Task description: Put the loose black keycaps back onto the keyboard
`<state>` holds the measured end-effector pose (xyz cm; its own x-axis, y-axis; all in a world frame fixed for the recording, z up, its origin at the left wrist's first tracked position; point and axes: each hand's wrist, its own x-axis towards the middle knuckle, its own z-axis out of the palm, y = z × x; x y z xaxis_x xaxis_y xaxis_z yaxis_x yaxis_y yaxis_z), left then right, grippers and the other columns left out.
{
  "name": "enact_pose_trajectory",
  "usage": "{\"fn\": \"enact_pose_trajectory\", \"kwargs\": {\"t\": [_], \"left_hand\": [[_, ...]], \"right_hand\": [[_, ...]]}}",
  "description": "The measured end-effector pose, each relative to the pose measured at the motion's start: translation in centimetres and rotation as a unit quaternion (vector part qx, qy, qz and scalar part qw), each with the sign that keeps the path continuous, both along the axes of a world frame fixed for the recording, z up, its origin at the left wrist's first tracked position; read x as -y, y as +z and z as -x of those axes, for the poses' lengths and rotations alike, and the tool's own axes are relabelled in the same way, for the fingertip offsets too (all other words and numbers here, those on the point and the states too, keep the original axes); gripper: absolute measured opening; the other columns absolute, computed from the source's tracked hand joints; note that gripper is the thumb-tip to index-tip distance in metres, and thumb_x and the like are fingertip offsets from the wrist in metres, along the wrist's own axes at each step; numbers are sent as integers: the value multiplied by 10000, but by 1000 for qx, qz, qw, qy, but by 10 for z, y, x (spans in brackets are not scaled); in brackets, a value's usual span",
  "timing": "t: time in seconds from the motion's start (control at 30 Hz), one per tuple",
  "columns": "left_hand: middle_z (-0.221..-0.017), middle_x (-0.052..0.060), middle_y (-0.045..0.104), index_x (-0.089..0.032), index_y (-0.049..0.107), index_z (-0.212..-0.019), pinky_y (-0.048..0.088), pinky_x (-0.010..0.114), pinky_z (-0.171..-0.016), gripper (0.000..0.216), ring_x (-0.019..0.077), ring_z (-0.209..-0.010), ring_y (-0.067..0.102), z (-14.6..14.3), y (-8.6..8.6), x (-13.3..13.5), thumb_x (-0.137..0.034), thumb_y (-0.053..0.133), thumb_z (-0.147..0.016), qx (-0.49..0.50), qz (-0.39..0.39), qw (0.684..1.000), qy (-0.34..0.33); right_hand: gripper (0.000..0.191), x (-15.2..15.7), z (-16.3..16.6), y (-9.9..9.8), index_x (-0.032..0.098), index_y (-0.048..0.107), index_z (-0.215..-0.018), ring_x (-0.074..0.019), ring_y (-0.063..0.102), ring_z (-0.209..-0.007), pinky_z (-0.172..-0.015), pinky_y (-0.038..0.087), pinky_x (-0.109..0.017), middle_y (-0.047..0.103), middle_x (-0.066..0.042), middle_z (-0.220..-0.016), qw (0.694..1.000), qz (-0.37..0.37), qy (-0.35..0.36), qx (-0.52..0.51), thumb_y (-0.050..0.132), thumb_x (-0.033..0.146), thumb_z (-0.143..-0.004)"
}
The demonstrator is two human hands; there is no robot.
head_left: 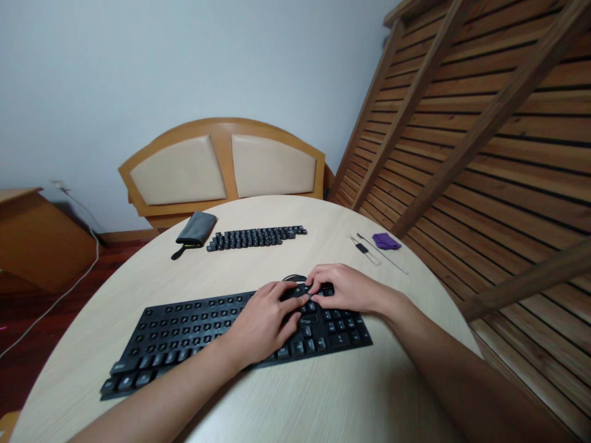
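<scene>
A black keyboard (184, 332) lies on the round light wooden table (295, 406); most of its left and middle keycaps are off, the right block still has keys. My left hand (263, 320) rests flat on the keyboard's middle, fingers spread toward the upper right. My right hand (344, 288) lies over the keyboard's upper right part, its fingers curled and pinched on a key near my left fingertips. What the pinch holds is too small to name. Removed keycaps (256, 237) lie in neat rows farther back on the table.
A dark grey pouch (196, 231) sits left of the keycap rows. A purple cloth (386, 241) and thin metal tools (367, 249) lie at the table's right rim. Behind stand a wooden headboard (224, 166), a slatted wooden frame (484, 135) and a white cable (60, 289).
</scene>
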<state>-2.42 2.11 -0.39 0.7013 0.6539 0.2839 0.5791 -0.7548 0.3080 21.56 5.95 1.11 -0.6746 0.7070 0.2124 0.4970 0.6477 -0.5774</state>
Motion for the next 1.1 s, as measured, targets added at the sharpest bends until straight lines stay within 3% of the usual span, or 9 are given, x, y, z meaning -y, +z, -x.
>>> {"fn": "enact_pose_trajectory", "kwargs": {"t": [0.1, 0.23, 0.33, 0.43, 0.63, 0.83, 1.1], "left_hand": [[-1325, 99, 599, -230, 611, -1306, 489, 489, -1046, 364, 280, -1207, 575, 0, -2, -1, -224, 548, -947, 10, 9, 1000, 3], [-1307, 103, 607, -199, 573, -1305, 485, 490, -1052, 378, 280, -1196, 577, -1, -3, -1, -226, 567, -927, 24, 20, 999, 11], [-1297, 107, 605, -192, 568, -1286, 485, 496, -1049, 369, 286, -1192, 575, -2, -3, -1, -229, 577, -919, 29, 23, 999, 14], [-1290, 103, 604, -192, 576, -1263, 487, 488, -1046, 345, 281, -1184, 579, -3, -2, -1, -230, 579, -920, 32, 24, 999, 14], [-1285, 100, 602, -184, 572, -1262, 481, 481, -1047, 343, 278, -1178, 574, -2, -3, -2, -234, 584, -923, 30, 26, 999, 12], [-1279, 93, 605, -180, 571, -1252, 484, 471, -1038, 334, 269, -1170, 573, -2, -3, -2, -230, 584, -922, 30, 29, 999, 13], [-1297, 100, 595, -181, 579, -1246, 477, 484, -1048, 324, 280, -1185, 567, -1, -6, -2, -241, 578, -928, 28, 28, 999, 14]], "right_hand": [[76, 0, -1, 2, 208, 723, -837, -188, 689, -897, -852, 509, -301, 745, -35, -955, 999, 30, -9, -10, 649, 205, -852], [187, -10, -4, -6, 186, 718, -901, -186, 698, -805, -753, 528, -297, 748, -45, -890, 992, 46, -114, -19, 579, 307, -932], [201, -27, -8, -19, 184, 682, -1066, -202, 696, -960, -869, 525, -318, 745, -74, -1047, 984, -9, -178, 20, 589, 297, -928], [422, -50, -11, -30, 164, 567, -1303, -237, 673, -1074, -937, 514, -365, 710, -132, -1184, 970, -34, -229, 69, 613, 315, -912], [648, -94, -8, -30, 158, 417, -1472, -308, 553, -1267, -1055, 424, -432, 617, -176, -1357, 948, -49, -277, 151, 635, 336, -888], [613, -115, 10, -26, 202, 428, -1487, -344, 531, -1256, -1038, 411, -446, 587, -176, -1371, 924, -67, -305, 220, 590, 358, -917], [436, -99, 19, -23, 192, 556, -1366, -326, 606, -1148, -922, 469, -406, 667, -169, -1252, 911, -72, -322, 246, 534, 314, -947]]}}
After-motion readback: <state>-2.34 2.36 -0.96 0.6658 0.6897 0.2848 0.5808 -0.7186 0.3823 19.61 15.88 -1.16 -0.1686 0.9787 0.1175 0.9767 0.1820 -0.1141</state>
